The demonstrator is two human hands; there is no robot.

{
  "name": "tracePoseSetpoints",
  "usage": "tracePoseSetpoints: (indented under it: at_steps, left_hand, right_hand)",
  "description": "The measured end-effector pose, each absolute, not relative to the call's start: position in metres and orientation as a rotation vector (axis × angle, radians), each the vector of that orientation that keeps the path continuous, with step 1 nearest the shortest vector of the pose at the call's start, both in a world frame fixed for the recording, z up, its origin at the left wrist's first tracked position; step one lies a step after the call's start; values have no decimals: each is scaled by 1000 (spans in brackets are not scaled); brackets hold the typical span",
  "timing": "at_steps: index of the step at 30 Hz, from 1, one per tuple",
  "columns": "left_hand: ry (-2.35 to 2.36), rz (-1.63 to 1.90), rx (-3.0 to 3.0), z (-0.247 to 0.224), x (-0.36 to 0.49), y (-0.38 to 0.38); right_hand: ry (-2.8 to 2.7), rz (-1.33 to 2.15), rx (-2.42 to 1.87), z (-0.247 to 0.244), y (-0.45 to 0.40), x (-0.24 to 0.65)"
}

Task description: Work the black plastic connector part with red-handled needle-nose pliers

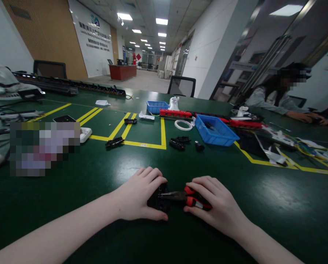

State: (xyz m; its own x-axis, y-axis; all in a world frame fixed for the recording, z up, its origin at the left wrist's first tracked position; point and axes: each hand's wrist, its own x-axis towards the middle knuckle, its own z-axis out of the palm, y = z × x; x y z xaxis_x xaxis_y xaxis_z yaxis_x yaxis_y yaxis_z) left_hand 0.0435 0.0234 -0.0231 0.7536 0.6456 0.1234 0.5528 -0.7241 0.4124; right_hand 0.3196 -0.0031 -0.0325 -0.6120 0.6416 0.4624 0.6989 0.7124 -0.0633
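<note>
My left hand [143,194] is closed around a small black part [160,201] on the green table, thumb on the near side and fingers on the far side. Much of that part is hidden under the palm. In my right hand [217,201] are needle-nose pliers [176,196] with red and black handles. Their jaws point left and their tips touch or overlap the black part; whether they grip it I cannot tell. Beyond the hands lie black parts [177,143] in a small cluster, with a short black cylinder [199,146] beside them.
A blue bin [216,132] holds a dark item; a smaller blue bin [157,106] stands farther back. Red strips [177,113], a white ring [183,125] and more black pieces [115,142] lie around yellow tape lines. Another person [279,91] sits at the far right.
</note>
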Motion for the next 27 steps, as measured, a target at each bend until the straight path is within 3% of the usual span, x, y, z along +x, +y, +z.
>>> tracePoseSetpoints:
  at_steps: [16, 27]
  left_hand:
    - [907, 378, 2625, -26, 43, 24]
    - [910, 393, 2601, -29, 43, 25]
  right_hand:
    - [-2459, -358, -934, -29, -3, 318]
    - [-2406, -64, -1051, -34, -2, 322]
